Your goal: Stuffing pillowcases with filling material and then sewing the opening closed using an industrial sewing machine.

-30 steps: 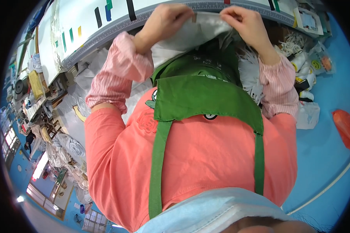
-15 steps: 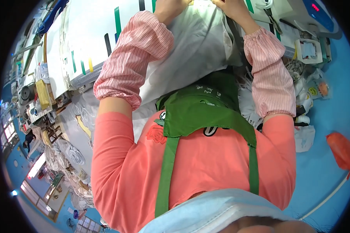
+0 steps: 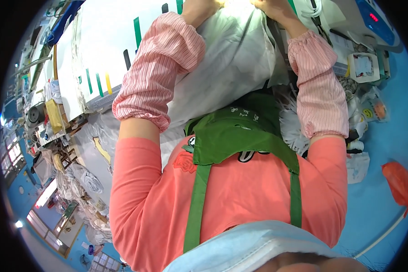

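A large white cloth (image 3: 222,59) hangs from the worktable's front edge down toward my lap. At the top of the view my left hand (image 3: 201,9) is closed at the cloth's left side, its fingertips partly cut off by the frame edge. Opposite it, my right hand (image 3: 275,9) bends its fingers in on the cloth's right side and pinches it. Bright light falls on the cloth between the two hands. What lies beyond the fingers is out of view.
The white worktable (image 3: 104,41) carries green, black and yellow tape strips. Right of my right hand are a blue control box (image 3: 374,20) with a red display and a small white tray (image 3: 363,67). Bundled white material (image 3: 294,129) sits below the table. A red bag (image 3: 398,183) is at far right.
Both hands stay on the cloth, slightly nearer the top edge. The surroundings have shifted a little downward in view, and the cloth between the hands looks brighter and differently folded.
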The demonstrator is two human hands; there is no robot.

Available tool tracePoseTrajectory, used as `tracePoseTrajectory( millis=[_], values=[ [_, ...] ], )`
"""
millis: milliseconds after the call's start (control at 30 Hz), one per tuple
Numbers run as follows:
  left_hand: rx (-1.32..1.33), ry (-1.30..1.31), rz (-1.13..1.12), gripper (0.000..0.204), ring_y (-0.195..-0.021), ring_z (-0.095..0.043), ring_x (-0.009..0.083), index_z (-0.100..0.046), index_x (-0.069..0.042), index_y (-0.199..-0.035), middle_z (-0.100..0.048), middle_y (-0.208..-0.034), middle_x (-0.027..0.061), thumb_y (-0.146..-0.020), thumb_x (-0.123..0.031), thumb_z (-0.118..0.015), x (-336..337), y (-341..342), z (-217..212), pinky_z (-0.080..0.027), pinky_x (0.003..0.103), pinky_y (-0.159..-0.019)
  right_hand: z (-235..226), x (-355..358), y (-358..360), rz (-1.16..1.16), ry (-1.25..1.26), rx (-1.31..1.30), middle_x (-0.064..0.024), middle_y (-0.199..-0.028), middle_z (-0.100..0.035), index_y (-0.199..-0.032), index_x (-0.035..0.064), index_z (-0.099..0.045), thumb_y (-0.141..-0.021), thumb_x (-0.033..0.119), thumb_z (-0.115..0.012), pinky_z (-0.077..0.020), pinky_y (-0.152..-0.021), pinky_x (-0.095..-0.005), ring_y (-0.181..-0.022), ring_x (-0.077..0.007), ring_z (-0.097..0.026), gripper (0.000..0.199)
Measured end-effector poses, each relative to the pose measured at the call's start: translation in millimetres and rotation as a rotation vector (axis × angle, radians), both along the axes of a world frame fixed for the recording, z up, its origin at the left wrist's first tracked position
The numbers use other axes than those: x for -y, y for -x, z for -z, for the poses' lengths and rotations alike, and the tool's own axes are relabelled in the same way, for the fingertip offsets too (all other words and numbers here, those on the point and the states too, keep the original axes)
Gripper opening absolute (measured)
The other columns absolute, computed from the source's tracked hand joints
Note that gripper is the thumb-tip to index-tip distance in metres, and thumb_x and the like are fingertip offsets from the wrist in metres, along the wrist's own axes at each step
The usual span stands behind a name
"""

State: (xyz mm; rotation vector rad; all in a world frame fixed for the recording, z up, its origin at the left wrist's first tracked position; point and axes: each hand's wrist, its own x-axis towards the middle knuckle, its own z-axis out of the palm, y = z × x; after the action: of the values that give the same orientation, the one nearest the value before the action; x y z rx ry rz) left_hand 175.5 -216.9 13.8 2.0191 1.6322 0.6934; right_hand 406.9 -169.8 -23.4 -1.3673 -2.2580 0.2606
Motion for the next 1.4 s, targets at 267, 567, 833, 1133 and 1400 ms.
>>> tracePoseTrajectory(
  millis=[267,567,833,1133,1400],
  values=[
    [-0.043,0.030,-0.043,0.020,-0.072,-0.069,0.0371,-0.069,0.007,-0.081,-0.068,-0.076,0.0256,-0.077,-0.012,-0.070,-10.0,-0.5,-0.3,-0.052,0.044,-0.067,6.5,-12.8,1.4,-0.047,-0.048,-0.036,-0.0274,-0.082,-0.065,-0.080,-0.0035,-0.066,-0.073,0.018,-0.068,-0.0494,-0.070,-0.0483,-0.079,-0.0434,-0.064,0.023],
    [-0.118,-0.044,-0.053,0.023,-0.067,-0.068,0.0397,-0.068,0.009,-0.078,-0.066,-0.072,0.0273,-0.079,-0.014,-0.066,-33.3,13.7,30.9,-0.052,0.045,-0.062,-5.3,-5.1,3.9,-0.126,-0.042,-0.088,-0.0219,-0.074,-0.063,-0.084,-0.0015,-0.063,-0.079,0.013,-0.065,-0.0479,-0.067,-0.0463,-0.072,-0.0400,-0.061,0.015],
    [-0.088,-0.064,-0.061,0.024,-0.073,-0.068,0.0411,-0.067,0.009,-0.077,-0.066,-0.075,0.0277,-0.079,-0.015,-0.067,-28.4,13.0,25.9,-0.052,0.046,-0.064,-22.9,24.8,0.6,-0.039,-0.097,-0.282,-0.0191,-0.080,-0.063,-0.088,-0.0012,-0.062,-0.081,0.011,-0.065,-0.0484,-0.064,-0.0415,-0.074,-0.0350,-0.061,0.015],
    [0.003,-0.042,-0.022,0.021,-0.065,-0.067,0.0385,-0.066,0.008,-0.074,-0.063,-0.069,0.0280,-0.078,-0.014,-0.065,2.4,-8.2,0.3,-0.050,0.045,-0.061,-19.1,24.9,-14.2,-0.207,-0.004,-0.807,-0.0187,-0.082,-0.066,-0.093,-0.0032,-0.065,-0.082,0.019,-0.070,-0.0498,-0.072,-0.0434,-0.079,-0.0366,-0.062,0.025],
    [-0.033,-0.008,-0.026,0.021,-0.057,-0.065,0.0361,-0.063,0.009,-0.069,-0.059,-0.062,0.0271,-0.075,-0.011,-0.064,5.7,-2.0,8.2,-0.049,0.044,-0.056,-26.2,49.9,15.8,-0.176,0.110,-0.189,-0.0210,-0.090,-0.066,-0.095,-0.0030,-0.065,-0.090,0.024,-0.065,-0.0492,-0.076,-0.0455,-0.085,-0.0382,-0.062,0.027]
  ],
)
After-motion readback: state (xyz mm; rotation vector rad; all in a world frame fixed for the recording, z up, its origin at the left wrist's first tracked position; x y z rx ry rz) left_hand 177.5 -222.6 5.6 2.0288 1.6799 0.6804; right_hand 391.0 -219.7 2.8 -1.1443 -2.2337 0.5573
